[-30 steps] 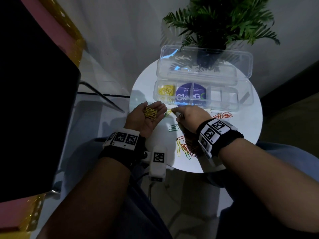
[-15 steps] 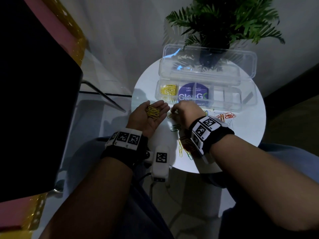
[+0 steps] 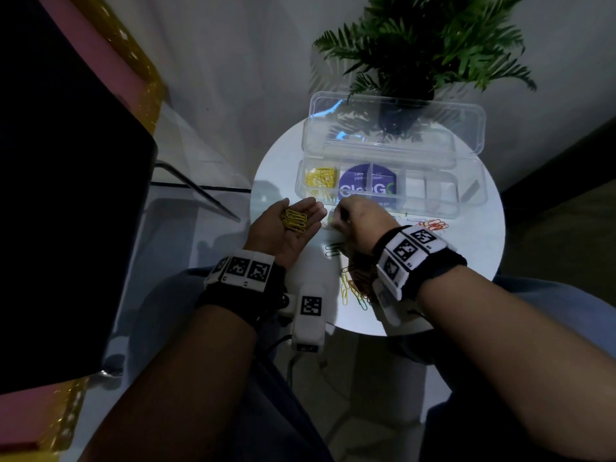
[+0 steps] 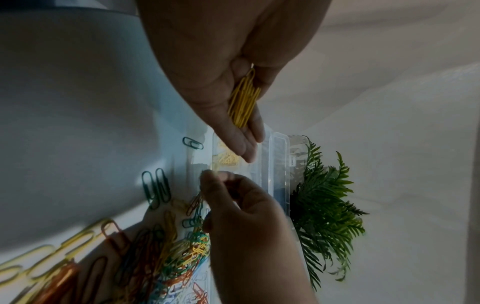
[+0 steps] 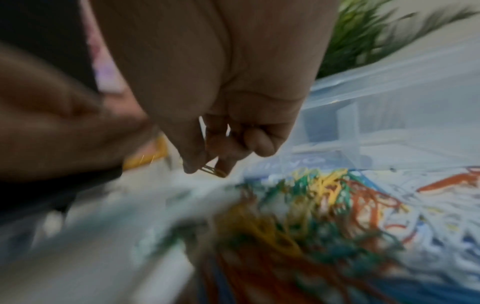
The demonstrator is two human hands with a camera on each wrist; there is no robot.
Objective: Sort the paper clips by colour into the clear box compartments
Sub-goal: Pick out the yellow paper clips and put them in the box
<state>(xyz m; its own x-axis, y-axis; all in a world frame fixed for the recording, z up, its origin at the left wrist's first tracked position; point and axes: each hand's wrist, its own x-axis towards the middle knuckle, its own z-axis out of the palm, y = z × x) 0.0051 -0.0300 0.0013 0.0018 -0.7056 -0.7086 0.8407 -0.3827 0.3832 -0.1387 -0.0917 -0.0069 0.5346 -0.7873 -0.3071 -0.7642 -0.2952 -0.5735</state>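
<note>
My left hand (image 3: 300, 213) lies palm up at the table's left edge, fingers fairly straight, with a small bunch of yellow paper clips (image 3: 295, 220) (image 4: 244, 98) in the palm. Just right of its fingertips, my right hand (image 3: 336, 216) (image 5: 207, 169) pinches one thin yellowish clip (image 5: 211, 170) between thumb and forefinger. The clear box (image 3: 466, 201) stands open behind both hands. Its leftmost compartment (image 3: 320, 180) holds yellow clips. A mixed pile of coloured clips (image 3: 356, 285) (image 5: 311, 195) lies partly hidden under my right wrist.
Two green clips (image 3: 333, 250) (image 4: 155, 189) lie between the hands, and orange clips (image 3: 433, 225) lie in front of the box at right. The box lid (image 3: 393, 128) leans back against a potted plant (image 3: 416, 61). The round white table (image 3: 483, 261) is small, with a dark chair at left.
My right hand has drifted a little left, closer to the left fingertips. The left hand has kept its place, palm up with the yellow clips.
</note>
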